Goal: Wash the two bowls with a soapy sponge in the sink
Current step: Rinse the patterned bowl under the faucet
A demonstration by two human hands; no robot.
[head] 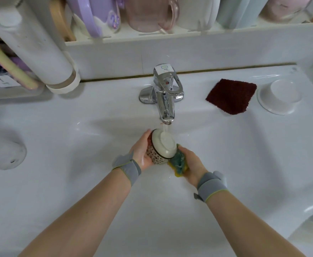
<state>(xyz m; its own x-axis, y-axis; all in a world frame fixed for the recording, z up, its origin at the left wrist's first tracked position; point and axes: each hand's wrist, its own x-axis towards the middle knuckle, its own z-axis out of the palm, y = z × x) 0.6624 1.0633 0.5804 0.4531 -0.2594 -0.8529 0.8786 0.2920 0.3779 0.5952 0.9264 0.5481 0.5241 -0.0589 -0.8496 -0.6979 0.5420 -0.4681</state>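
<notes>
Water strikes the patterned bowl [161, 147] gripped by left hand [142, 153]; right hand [191, 164] squeezes sponge [179, 162].

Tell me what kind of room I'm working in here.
Likely a household kitchen or utility washing-up spot: a white sink with a chrome faucet running, a dish rack of cups and plates behind it, and a white bowl upside down on the rim.

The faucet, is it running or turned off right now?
Running. A stream of water falls from the faucet spout onto the pale inside of the patterned bowl that the left hand holds beneath it.
</notes>
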